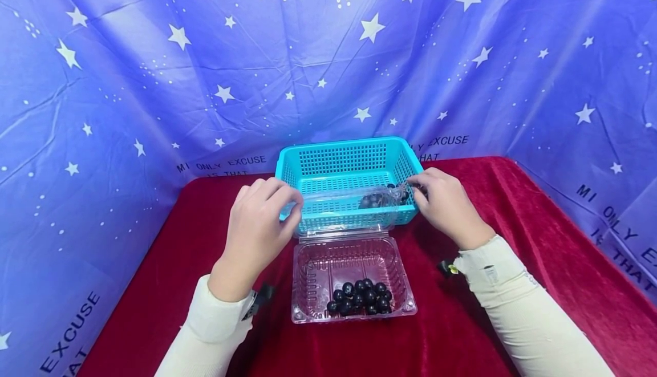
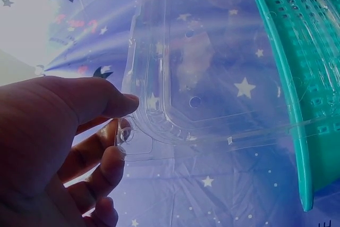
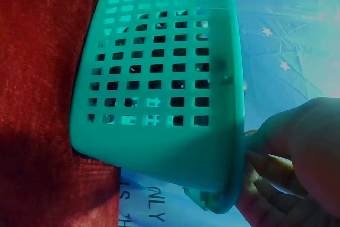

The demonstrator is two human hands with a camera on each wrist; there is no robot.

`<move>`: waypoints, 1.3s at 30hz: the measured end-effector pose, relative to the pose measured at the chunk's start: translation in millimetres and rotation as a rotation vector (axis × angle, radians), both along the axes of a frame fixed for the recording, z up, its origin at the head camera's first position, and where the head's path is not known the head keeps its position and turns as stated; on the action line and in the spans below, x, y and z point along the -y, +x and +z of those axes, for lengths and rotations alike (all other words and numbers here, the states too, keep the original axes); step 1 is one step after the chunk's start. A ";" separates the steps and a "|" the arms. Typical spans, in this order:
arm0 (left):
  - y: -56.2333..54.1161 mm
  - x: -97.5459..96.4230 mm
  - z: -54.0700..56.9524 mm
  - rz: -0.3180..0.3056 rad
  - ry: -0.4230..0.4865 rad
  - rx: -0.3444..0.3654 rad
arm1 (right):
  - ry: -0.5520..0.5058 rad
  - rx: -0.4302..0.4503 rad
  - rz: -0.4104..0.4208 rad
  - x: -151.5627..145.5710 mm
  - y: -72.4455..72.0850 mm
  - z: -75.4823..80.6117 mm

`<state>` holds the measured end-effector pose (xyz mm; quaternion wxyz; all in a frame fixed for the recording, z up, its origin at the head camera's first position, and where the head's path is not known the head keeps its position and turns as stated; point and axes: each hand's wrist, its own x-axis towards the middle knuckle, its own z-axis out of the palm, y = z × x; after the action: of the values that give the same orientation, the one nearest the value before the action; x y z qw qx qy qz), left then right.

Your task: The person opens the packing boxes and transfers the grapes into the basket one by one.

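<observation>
My left hand (image 1: pixel 262 223) pinches the corner tab of a clear plastic lid (image 2: pixel 207 78) between thumb and fingers. The lid is raised from its hinged clear container (image 1: pixel 318 263) and overlaps the front of a turquoise basket (image 1: pixel 344 228) in the head view. Several dark grapes (image 1: pixel 359 294) lie at the container's near right. My right hand (image 1: pixel 446 203) is at the basket's right rim with curled fingers, pinching dark grapes (image 1: pixel 405 197) there. In the right wrist view, the rim (image 3: pixel 236 78) partly hides its fingertips. Other dark grapes (image 1: pixel 370 201) show through the lid, inside the basket.
A red velvet cloth (image 1: pixel 205 263) covers the table. A blue curtain with stars (image 1: pixel 308 52) hangs behind and at both sides. The basket stands near the table's back edge, directly behind the container.
</observation>
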<state>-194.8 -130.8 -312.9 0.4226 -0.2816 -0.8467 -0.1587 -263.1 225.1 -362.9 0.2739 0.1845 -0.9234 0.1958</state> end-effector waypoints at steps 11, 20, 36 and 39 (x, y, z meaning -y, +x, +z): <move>-0.8 -0.5 -0.1 0.001 0.001 -0.009 | 0.015 -0.015 0.023 0.0 5.8 10.1; -0.8 -0.5 -0.7 0.000 0.009 0.009 | 0.033 0.025 0.095 6.8 20.5 24.6; 0.9 -1.9 -0.4 -0.022 0.019 0.025 | 0.141 0.243 0.119 12.9 48.2 47.3; 1.5 -1.8 -0.3 -0.022 0.017 0.032 | 0.182 0.298 0.127 12.8 53.5 50.1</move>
<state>-193.3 -129.0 -313.2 0.4094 -0.2846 -0.8490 -0.1749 -209.5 212.3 -312.8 0.1035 0.2354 -0.9541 0.1536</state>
